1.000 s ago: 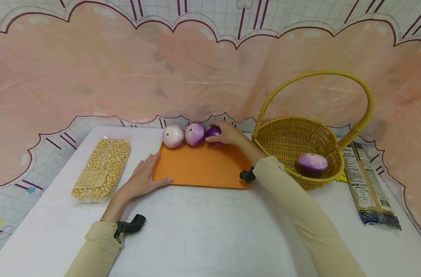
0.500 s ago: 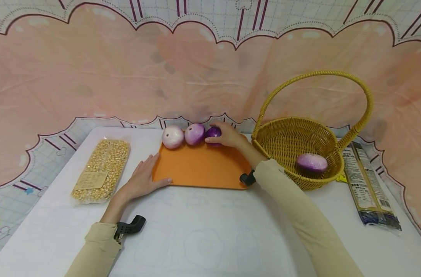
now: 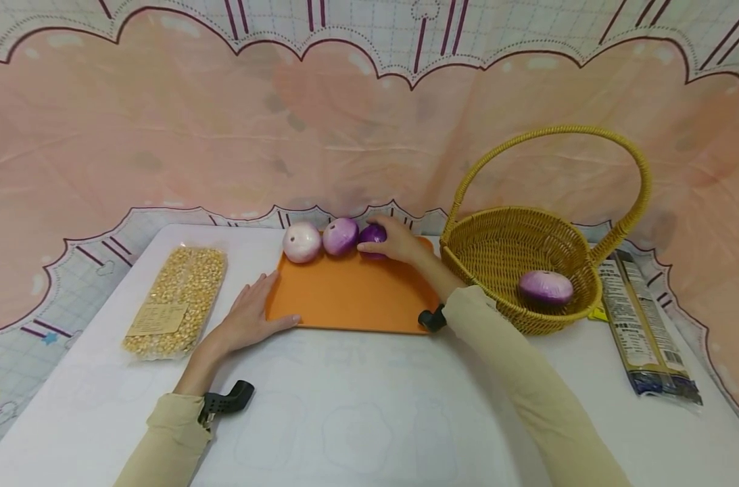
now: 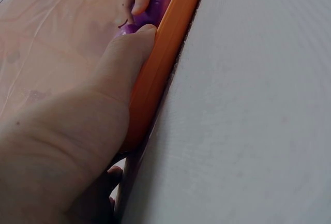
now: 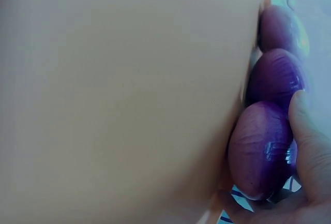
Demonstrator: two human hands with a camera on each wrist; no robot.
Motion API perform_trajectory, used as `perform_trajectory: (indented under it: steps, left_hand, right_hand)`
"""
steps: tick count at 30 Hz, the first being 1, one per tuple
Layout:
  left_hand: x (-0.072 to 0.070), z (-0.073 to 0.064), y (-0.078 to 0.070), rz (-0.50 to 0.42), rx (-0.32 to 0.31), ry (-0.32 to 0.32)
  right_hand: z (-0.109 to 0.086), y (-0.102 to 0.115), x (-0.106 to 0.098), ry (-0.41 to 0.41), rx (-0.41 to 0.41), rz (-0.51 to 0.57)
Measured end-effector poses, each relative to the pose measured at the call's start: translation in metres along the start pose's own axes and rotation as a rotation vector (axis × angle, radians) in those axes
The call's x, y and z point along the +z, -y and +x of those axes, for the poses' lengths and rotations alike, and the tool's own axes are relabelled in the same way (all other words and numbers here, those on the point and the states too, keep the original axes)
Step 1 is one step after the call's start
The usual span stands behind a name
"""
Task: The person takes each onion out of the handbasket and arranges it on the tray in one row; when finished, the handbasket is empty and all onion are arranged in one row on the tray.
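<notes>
My right hand [image 3: 399, 240] curls round a dark purple onion [image 3: 372, 238] at the back right of an orange tray [image 3: 351, 297]. The right wrist view shows thumb and fingers on either side of this shiny onion [image 5: 261, 151]. Left of it, along the tray's back edge, sit a lighter purple onion [image 3: 341, 236] and a whitish one [image 3: 301, 242], each with a small dark hole. My left hand [image 3: 250, 318] rests at the tray's front left corner, fingers straight along the left side. Its thumb [image 4: 129, 48] lies along the front edge.
A tall-handled wicker basket [image 3: 509, 237] stands right of the tray, with one purple-and-white onion [image 3: 545, 287] inside. A printed flat packet [image 3: 649, 331] lies beyond it. On the left is a clear bag of corn kernels [image 3: 177, 297]. A patterned cloth [image 3: 345, 135] hangs behind the white table.
</notes>
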State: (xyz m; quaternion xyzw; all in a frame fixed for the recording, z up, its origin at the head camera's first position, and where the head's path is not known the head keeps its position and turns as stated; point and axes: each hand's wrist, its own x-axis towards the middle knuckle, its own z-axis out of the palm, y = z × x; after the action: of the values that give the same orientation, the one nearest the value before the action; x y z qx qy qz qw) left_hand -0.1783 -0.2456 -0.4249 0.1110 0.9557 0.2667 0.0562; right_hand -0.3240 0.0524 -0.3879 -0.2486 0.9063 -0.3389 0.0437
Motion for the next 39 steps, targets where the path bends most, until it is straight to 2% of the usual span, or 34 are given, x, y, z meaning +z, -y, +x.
perform_trajectory:
  steps: [9,14,18,22,24,28,34,39]
  left_hand:
    - [-0.001,-0.001,0.0,-0.003,-0.002,0.006]
    - [-0.001,-0.001,0.001,0.0,-0.004,0.005]
    - [0.0,-0.002,0.001,-0.007,0.002,0.003]
    - [0.0,-0.001,0.0,-0.011,0.002,0.002]
    - [0.0,-0.001,0.0,-0.009,0.004,0.001]
    - [0.0,-0.001,0.0,-0.001,0.005,-0.003]
    - [-0.001,-0.003,-0.001,-0.009,0.004,0.002]
    - [-0.001,-0.002,-0.001,-0.005,0.005,-0.001]
  right_hand:
    - [-0.004,0.0,0.003,-0.016,0.08,0.039]
    - [-0.004,0.0,0.003,-0.044,0.093,0.044]
    - [-0.006,0.001,0.002,-0.076,0.084,0.045]
    - [-0.016,0.008,-0.004,-0.158,0.022,0.044]
    - [-0.026,0.015,-0.008,-0.195,-0.016,0.071]
    - [-0.053,0.03,-0.013,-0.213,-0.044,0.193]
    - [-0.101,0.044,-0.016,-0.177,-0.044,0.335]
    - [-0.142,0.045,-0.024,-0.132,-0.052,0.371]
